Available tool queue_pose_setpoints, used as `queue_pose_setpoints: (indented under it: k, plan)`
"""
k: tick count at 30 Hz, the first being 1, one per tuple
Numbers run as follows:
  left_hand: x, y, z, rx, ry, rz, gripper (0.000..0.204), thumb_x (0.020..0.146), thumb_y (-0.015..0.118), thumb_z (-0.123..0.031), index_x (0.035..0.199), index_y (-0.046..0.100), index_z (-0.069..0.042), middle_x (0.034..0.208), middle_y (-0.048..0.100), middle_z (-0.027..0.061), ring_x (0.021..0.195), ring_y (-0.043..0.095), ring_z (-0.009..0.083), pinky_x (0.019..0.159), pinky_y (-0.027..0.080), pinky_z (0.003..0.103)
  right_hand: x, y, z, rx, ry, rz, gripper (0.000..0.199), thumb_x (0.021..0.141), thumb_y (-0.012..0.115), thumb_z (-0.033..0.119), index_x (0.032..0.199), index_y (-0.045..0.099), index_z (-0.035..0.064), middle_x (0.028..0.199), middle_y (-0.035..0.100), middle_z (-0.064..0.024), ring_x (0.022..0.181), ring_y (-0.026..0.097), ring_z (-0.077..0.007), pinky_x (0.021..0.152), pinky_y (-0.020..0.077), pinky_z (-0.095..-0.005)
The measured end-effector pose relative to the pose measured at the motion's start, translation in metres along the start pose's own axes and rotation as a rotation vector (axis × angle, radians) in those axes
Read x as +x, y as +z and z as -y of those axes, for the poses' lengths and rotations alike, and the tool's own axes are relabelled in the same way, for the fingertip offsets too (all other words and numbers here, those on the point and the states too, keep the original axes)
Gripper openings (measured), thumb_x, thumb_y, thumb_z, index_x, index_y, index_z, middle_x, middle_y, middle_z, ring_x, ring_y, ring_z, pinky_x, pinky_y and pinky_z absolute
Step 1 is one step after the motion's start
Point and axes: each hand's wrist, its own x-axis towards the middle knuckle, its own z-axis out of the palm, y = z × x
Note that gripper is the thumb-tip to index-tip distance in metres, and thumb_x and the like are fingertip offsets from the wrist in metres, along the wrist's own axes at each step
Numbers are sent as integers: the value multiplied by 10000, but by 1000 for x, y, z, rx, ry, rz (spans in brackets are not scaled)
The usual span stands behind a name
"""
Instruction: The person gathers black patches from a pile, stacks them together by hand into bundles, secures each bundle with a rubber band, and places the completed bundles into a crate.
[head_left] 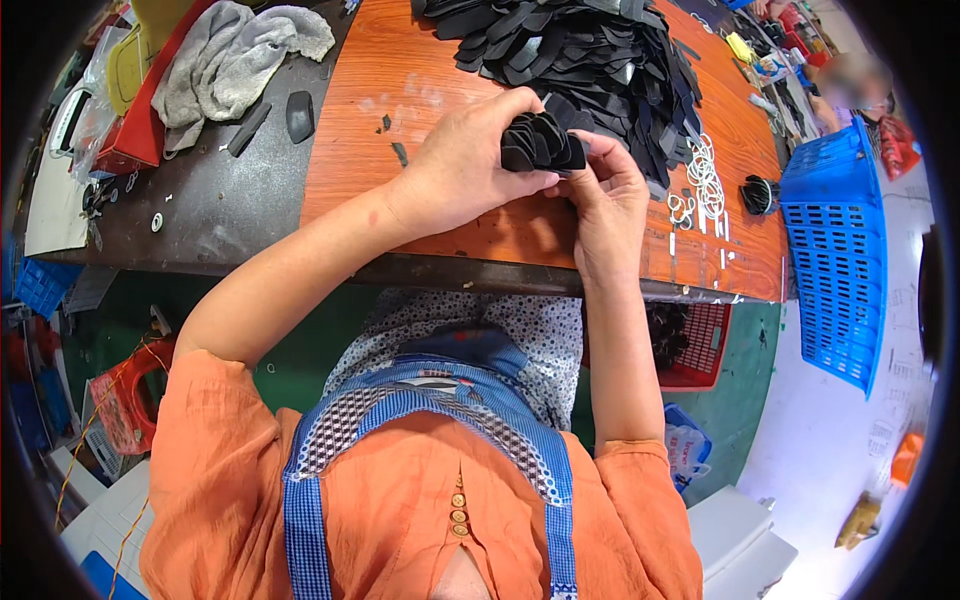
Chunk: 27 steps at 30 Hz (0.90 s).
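Note:
Above the table's front edge, my left hand (462,158) is wrapped round a stack of thin black strips (540,142), their curved ends fanned toward me. At the stack's right side, my right hand (614,190) pinches its edge between thumb and fingers; some of those fingertips are hidden. Just behind both hands lies a large heap of similar black strips (610,80). To the right of my right hand are loose white elastic bands (706,178). A bound black bundle (759,194) sits near the table's right edge.
A blue plastic crate (835,240) stands against the table's right side. A red crate (700,345) is under the table. On the dark left section lie a grey cloth (225,70), a red box (135,135) and a black oval piece (299,116). Another person (850,90) is at far right.

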Motion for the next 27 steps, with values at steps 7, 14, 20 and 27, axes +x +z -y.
queue_pose_setpoints:
  k: [7, 14, 20, 27]
  plan:
    - [-9, -10, 6, 112, -23, 40, 456, 777, 846, -16, 1153, 590, -58, 959, 708, 98, 924, 721, 254, 805, 553, 364, -7, -6, 14, -588, -155, 52, 217, 944, 748, 28, 1153, 690, 30, 970, 717, -40, 856, 681, -96, 709, 571, -265]
    - [-20, -8, 12, 180, 64, 94, 457, 738, 822, 41, 1147, 639, -45, 1013, 707, 140, 976, 713, 340, 842, 548, 394, 34, -34, 28, -1304, -293, 12, 270, 855, 820, 164, 1118, 754, 165, 1122, 651, -43, 958, 684, -218, 821, 551, -368]
    - [-16, -10, 3, 193, 12, 75, 468, 724, 832, 29, 1143, 634, -37, 1104, 680, 145, 1058, 683, 346, 884, 536, 406, 39, -30, 27, -1300, -273, 33, 227, 844, 821, 171, 1061, 752, 161, 1045, 654, -34, 924, 674, -217, 814, 547, -370]
    - [14, 4, 14, 407, 329, -47, 479, 730, 840, -17, 1153, 617, -59, 1130, 678, 134, 1081, 668, 353, 869, 540, 426, 34, -28, 32, -1067, -284, 151, 217, 829, 808, 110, 1036, 747, 120, 940, 666, -43, 815, 651, -207, 766, 541, -363]
